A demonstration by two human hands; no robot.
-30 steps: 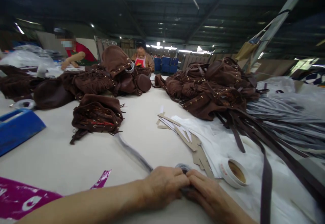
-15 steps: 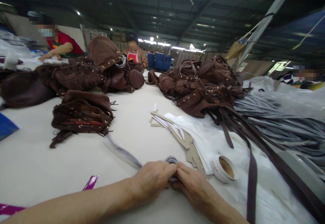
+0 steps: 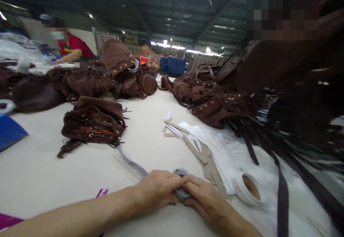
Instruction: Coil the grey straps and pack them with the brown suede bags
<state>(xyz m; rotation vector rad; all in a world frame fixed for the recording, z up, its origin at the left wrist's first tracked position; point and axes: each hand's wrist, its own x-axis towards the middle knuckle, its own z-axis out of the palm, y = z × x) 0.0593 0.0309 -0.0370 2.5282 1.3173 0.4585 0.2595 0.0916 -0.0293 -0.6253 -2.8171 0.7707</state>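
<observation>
My left hand (image 3: 158, 190) and my right hand (image 3: 206, 197) meet at the lower middle of the view, both gripping a rolled grey strap (image 3: 180, 184). Its loose length (image 3: 131, 163) runs up and to the left across the pale table (image 3: 53, 172), toward a brown suede fringed bag (image 3: 92, 124). Just right of my right hand lie tan cardboard strips (image 3: 206, 158) on white sheeting (image 3: 223, 151). A roll of white tape (image 3: 248, 189) sits beyond them.
Several brown bags are heaped at the back and right. A blurred person (image 3: 285, 61) with dark brown bags fills the upper right. Two seated co-workers (image 3: 71, 45) work beyond. A blue tray (image 3: 9, 133) stands at the left edge.
A person carrying brown bags has entered close on the right, covering the grey strap bundle there. My hands stay together on the grey roll. The view has shifted slightly.
</observation>
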